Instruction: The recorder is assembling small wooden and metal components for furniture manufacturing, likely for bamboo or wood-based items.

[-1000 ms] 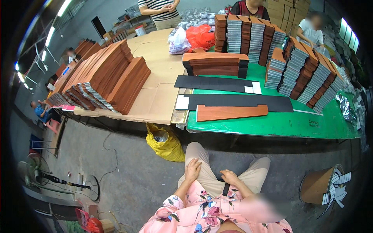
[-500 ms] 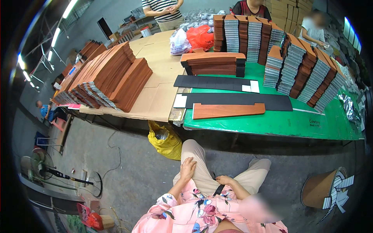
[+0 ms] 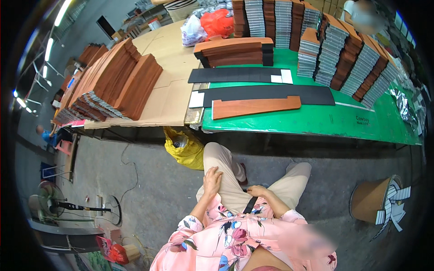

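Head cam: off counter (image 3: 289, 125), L hand (image 3: 212, 181) on thigh (image 3: 222, 160), fingers loose, empty; R hand (image 3: 257, 191) fingers: can't tell. Panel stacks (image 3: 331, 52) atop counter cd topple if bumped.

Near the front edge of the worktop (image 3: 289, 123), a strip (image 3: 262, 92) is being partly overlapped by a board (image 3: 255, 109); behind, a second strip (image 3: 239, 76) is being backed by a stack (image 3: 233, 52). The left end is being occupied by panels (image 3: 113, 77), the right rear by piles (image 3: 346, 58).

Head view: I look down and forward from the person's head, wide fisheye.
Shirt (image 3: 236, 231): nearest my lens, bottom edge.
Hands (image 3: 211, 182): just beyond, from above.
Counter (image 3: 325, 121): farther, across my upper half.
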Available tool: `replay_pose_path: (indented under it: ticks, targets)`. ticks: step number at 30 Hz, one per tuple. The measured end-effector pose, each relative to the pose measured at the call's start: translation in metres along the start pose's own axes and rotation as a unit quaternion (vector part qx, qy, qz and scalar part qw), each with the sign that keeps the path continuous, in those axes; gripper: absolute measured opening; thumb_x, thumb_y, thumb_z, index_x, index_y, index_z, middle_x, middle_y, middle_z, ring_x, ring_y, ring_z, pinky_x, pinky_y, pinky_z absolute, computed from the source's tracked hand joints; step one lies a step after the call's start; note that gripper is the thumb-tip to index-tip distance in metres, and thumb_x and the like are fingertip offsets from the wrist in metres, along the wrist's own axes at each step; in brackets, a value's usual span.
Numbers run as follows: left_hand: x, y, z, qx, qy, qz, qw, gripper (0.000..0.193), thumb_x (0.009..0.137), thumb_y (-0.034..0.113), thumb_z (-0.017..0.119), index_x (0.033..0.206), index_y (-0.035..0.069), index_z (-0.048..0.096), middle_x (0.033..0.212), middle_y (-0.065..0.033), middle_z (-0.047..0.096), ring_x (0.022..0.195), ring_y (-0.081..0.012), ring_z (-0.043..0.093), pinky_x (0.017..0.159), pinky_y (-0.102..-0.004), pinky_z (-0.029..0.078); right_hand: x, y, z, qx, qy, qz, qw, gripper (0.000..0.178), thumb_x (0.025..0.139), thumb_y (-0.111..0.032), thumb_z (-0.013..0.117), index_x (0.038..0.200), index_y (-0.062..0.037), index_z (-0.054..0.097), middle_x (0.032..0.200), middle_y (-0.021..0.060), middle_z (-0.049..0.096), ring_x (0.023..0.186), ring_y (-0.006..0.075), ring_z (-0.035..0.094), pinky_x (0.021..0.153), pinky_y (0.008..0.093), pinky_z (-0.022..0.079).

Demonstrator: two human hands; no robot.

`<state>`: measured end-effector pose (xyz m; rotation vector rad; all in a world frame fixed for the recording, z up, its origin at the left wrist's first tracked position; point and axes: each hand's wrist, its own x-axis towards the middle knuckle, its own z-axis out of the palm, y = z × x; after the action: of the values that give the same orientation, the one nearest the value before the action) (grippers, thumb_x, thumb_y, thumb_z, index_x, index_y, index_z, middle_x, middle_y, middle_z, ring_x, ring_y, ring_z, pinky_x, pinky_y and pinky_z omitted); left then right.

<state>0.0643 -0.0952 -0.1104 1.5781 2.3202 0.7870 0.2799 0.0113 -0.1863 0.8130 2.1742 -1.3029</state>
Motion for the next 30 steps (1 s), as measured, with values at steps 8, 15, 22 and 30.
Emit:
replay_pose_path:
  ticks: [8, 15, 22, 30]
  targets:
    - [0.003, -0.013, 0.017, 0.015, -0.087, -0.02, 0.996, 0.018, 0.082, 0.022, 0.056, 0.096, 0.014, 0.065, 0.124, -0.006, 0.05, 0.123, -0.0243, 0.038, 0.093, -0.0481, 0.034, 0.007, 0.005, 0.006, -0.012, -0.03, 0.009, 0.999, 0.039, 0.083, -0.031, 0.045, 0.113, -0.0107, 0.06, 0.115, 0.0129, 0.058, 0.107, 0.0298, 0.054, 0.092, 0.0383, 0.041]
    - [0.011, -0.017, 0.032, 0.008, -0.132, -0.015, 0.991, 0.02, 0.083, 0.025, 0.055, 0.098, 0.015, 0.065, 0.125, -0.0043, 0.049, 0.124, -0.0235, 0.037, 0.094, -0.0519, 0.033, 0.002, 0.001, -0.003, -0.018, -0.053, 0.053, 0.997, 0.038, 0.081, -0.032, 0.045, 0.113, -0.0169, 0.061, 0.115, 0.0081, 0.059, 0.108, 0.0271, 0.054, 0.092, 0.0375, 0.041]
    - [0.017, -0.013, 0.032, 0.007, -0.146, -0.026, 0.989, 0.021, 0.082, 0.024, 0.055, 0.098, 0.015, 0.065, 0.125, -0.0038, 0.049, 0.124, -0.0233, 0.037, 0.093, -0.0524, 0.034, 0.007, 0.008, 0.001, -0.012, -0.066, 0.059, 0.996, 0.038, 0.081, -0.033, 0.046, 0.113, -0.0198, 0.061, 0.116, 0.0061, 0.059, 0.108, 0.0254, 0.054, 0.093, 0.0374, 0.041]
    - [0.018, 0.001, 0.025, 0.032, -0.15, -0.035, 0.988, 0.02, 0.081, 0.02, 0.056, 0.097, 0.014, 0.066, 0.123, -0.0065, 0.05, 0.121, -0.0259, 0.04, 0.093, -0.0452, 0.036, 0.006, 0.009, -0.003, -0.005, -0.082, 0.078, 0.994, 0.038, 0.08, -0.038, 0.049, 0.112, -0.0235, 0.061, 0.114, 0.0057, 0.06, 0.108, 0.027, 0.054, 0.093, 0.0393, 0.041]
